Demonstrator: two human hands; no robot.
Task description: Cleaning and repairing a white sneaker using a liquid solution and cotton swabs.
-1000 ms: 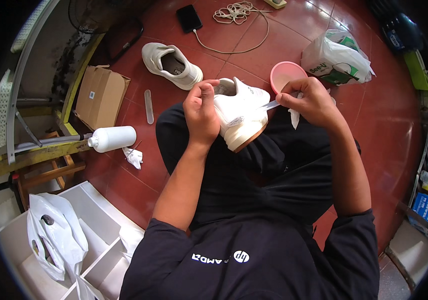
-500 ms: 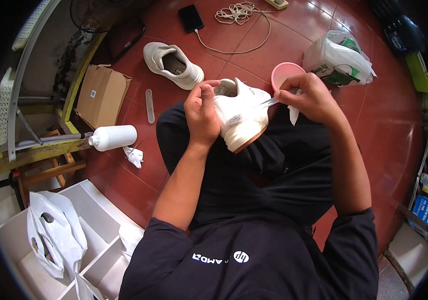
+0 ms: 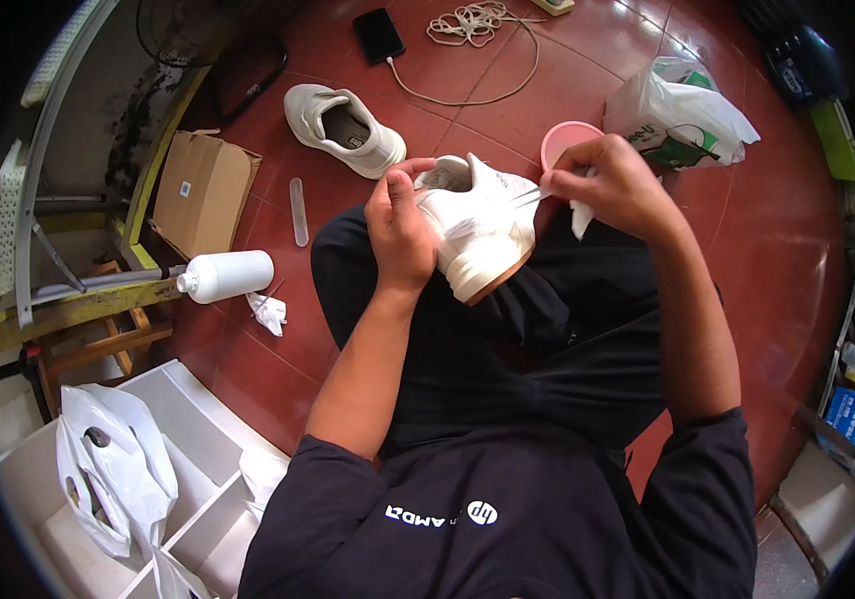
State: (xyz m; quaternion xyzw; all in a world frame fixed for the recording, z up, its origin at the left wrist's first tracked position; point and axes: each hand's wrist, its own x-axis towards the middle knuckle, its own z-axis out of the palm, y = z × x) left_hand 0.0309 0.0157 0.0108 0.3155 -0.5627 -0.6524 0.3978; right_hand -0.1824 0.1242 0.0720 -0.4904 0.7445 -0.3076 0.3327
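My left hand is closed round the side of a white sneaker, which rests over my lap with its heel and brown-edged sole turned toward me. My right hand pinches a slim silvery tool, whose thin end touches the sneaker's side near the collar. Its exact kind is too small to make out. A crumpled white tissue hangs below the fingers of the same hand. Just behind that hand stands a pink bowl, partly hidden. The matching sneaker lies on the red tiles beyond my left hand.
On the left are a cardboard box, a clear narrow strip, a white bottle, and a white compartment box holding plastic bags. A phone on a cable lies far ahead. A plastic bag stands right of the bowl.
The tool's angle against the sneaker's side has shifted slightly, with my right hand moving a little up. The left hand keeps its hold, and the sneaker has barely moved.
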